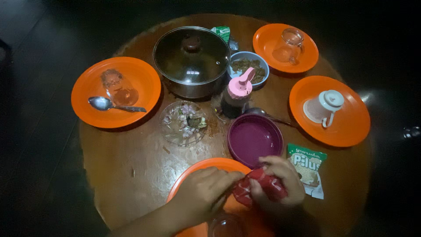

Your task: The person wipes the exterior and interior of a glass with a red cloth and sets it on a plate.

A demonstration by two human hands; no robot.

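Observation:
Both hands meet over the near orange plate (199,169) at the table's front edge. My right hand (280,182) is closed around a crumpled red packet (258,184). My left hand (201,195) pinches the packet's left end with its fingertips. A clear glass (226,226) stands on the plate just below the hands, partly hidden by them. A green and white snack packet (308,169) lies flat on the table beside my right hand.
On the round wooden table (131,171) stand a lidded steel pot (191,59), a purple lid (254,138), a pink-capped bottle (237,94), a clear dish of scraps (183,123), a bowl of food (250,66), and three orange plates holding a glass and spoon (116,94), a glass jug (289,46) and a white cup (324,107).

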